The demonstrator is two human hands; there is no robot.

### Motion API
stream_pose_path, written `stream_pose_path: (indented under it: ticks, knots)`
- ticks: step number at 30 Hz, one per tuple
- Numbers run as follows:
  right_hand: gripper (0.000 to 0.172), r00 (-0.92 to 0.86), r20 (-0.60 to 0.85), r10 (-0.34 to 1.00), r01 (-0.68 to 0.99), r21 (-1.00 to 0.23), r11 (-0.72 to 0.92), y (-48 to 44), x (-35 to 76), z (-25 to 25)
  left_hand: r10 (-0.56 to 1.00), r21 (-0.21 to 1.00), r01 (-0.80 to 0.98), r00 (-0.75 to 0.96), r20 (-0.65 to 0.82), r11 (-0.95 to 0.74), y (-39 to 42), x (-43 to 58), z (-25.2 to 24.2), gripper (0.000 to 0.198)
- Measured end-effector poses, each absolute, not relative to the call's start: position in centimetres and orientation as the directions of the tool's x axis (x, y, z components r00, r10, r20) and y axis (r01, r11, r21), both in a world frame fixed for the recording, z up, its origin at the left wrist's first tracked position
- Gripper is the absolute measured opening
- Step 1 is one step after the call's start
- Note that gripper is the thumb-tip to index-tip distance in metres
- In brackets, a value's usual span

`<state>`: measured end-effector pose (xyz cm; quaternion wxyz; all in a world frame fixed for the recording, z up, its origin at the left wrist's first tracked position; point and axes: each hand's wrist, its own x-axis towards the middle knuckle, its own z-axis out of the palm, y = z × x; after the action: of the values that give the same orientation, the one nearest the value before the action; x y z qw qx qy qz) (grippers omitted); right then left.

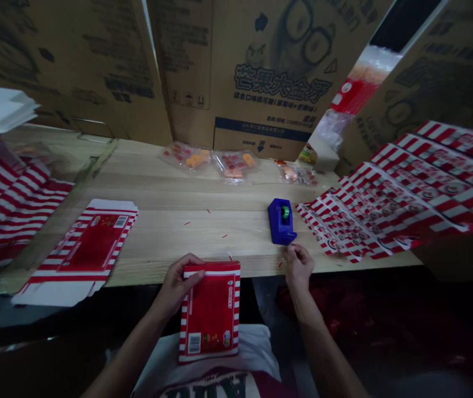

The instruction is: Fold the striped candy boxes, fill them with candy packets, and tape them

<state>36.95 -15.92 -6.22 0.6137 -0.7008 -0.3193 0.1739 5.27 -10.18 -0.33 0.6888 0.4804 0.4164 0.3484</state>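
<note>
At left, a flat red-and-white striped carton blank [82,251] lies on the pale wooden counter [170,221]. My left hand [177,284] clamps a formed red striped box [210,312] above my lap. My right hand [298,267], fingers together, shows nothing held, just beside a blue tape dispenser [281,221]; flat striped sheets [402,193] remain unfolded at right.

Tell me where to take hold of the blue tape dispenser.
Pinch the blue tape dispenser across its narrow body, just nearer you than the green hub, coming from the front with the right hand, the nearer one. It lies lengthwise toward the table's front edge, so its flat sides should suit a pinch.
</note>
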Motion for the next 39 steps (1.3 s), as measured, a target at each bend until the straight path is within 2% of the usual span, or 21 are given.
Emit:
stream_pose_path:
  ticks: [2,3,4,5,6,8,9,12,13,15,18,20,22,24,27,29,32,34,36,38,39]
  knots:
    - [0.033,0.668,0.109,0.736,0.185,-0.983,-0.021,-15.7,36.2,-3.9,0.867,0.941,-0.092,0.426,-0.259,0.326,-10.2,5.4,-0.4,0.030]
    - [0.031,0.580,0.090,0.810,0.173,-0.985,-0.014,-15.2,35.7,-2.3,0.859,0.935,-0.099,0.438,-0.266,0.340,-10.2,5.5,-0.4,0.031]
    - [0.030,0.424,0.075,0.903,0.186,-0.983,-0.005,-14.5,35.1,-0.6,0.851,0.930,-0.106,0.450,-0.270,0.352,-10.2,5.7,-0.5,0.031]
    - [0.029,0.195,0.057,0.979,0.230,-0.973,0.010,-13.5,34.4,1.2,0.843,0.926,-0.110,0.465,-0.272,0.360,-10.2,5.9,-0.5,0.032]
    - [0.029,-0.069,0.029,0.997,0.282,-0.958,0.048,-12.3,33.6,2.9,0.834,0.923,-0.115,0.479,-0.273,0.368,-10.2,6.1,-0.5,0.032]
    - [0.030,-0.493,-0.027,0.870,0.345,-0.924,0.167,-9.6,31.9,5.6,0.818,0.920,-0.124,0.513,-0.262,0.372,-10.1,6.5,-0.6,0.032]
    - [0.031,-0.629,-0.055,0.775,0.367,-0.900,0.234,-8.4,31.0,6.5,0.813,0.922,-0.128,0.527,-0.248,0.365,-10.1,6.7,-0.6,0.031]
    - [0.033,-0.834,-0.172,0.525,0.419,-0.817,0.397,-5.5,28.4,7.3,0.810,0.936,-0.145,0.553,-0.193,0.322,-10.1,7.0,-0.8,0.029]
    - [0.032,-0.853,-0.215,0.476,0.444,-0.778,0.445,-5.0,27.7,7.2,0.813,0.939,-0.150,0.553,-0.180,0.310,-10.1,7.0,-0.9,0.028]
    - [0.027,-0.840,-0.275,0.468,0.517,-0.667,0.536,-4.7,26.6,6.8,0.821,0.938,-0.163,0.544,-0.174,0.307,-10.2,7.1,-1.0,0.028]
    - [0.022,-0.759,-0.274,0.591,0.639,-0.492,0.592,-5.0,25.8,6.7,0.827,0.930,-0.174,0.529,-0.190,0.325,-10.2,6.9,-1.0,0.028]
    - [0.021,-0.714,-0.264,0.648,0.683,-0.467,0.562,-5.3,25.8,6.8,0.828,0.927,-0.182,0.527,-0.189,0.327,-10.3,6.8,-0.8,0.028]
    - [0.019,-0.687,-0.267,0.676,0.692,-0.524,0.497,-5.2,26.1,6.7,0.828,0.925,-0.185,0.527,-0.191,0.331,-10.5,6.6,-0.4,0.028]
    - [0.024,-0.680,-0.337,0.651,0.667,-0.653,0.359,-4.8,26.5,6.2,0.826,0.924,-0.175,0.525,-0.204,0.340,-10.8,6.3,0.0,0.029]
    - [0.036,-0.757,-0.492,0.430,0.538,-0.843,-0.018,-4.6,27.1,4.4,0.817,0.929,-0.154,0.538,-0.208,0.338,-11.3,6.1,0.6,0.029]
    - [0.041,-0.809,-0.511,0.289,0.423,-0.849,-0.316,-5.1,27.1,2.8,0.815,0.936,-0.157,0.551,-0.181,0.314,-11.7,6.1,0.9,0.030]
    - [0.046,-0.807,-0.504,0.307,0.239,-0.755,-0.611,-6.4,26.9,1.1,0.826,0.945,-0.159,0.541,-0.158,0.285,-12.1,6.1,1.1,0.036]
    - [0.041,-0.784,-0.499,0.369,0.165,-0.740,-0.652,-6.9,26.9,1.1,0.828,0.940,-0.157,0.532,-0.178,0.303,-12.1,5.8,1.7,0.038]
    - [0.037,-0.756,-0.471,0.455,0.131,-0.790,-0.599,-6.6,27.4,2.1,0.849,0.946,-0.145,0.495,-0.184,0.290,-12.0,4.9,3.2,0.036]
    - [0.036,-0.684,-0.400,0.610,0.075,-0.870,-0.487,-6.1,28.4,3.8,0.921,0.986,-0.096,0.379,-0.087,0.133,-11.8,3.8,5.8,0.030]
    - [0.037,-0.619,-0.347,0.705,0.033,-0.908,-0.418,-5.9,29.0,4.7,0.954,0.999,-0.048,0.299,0.022,-0.008,-11.8,3.2,7.3,0.027]
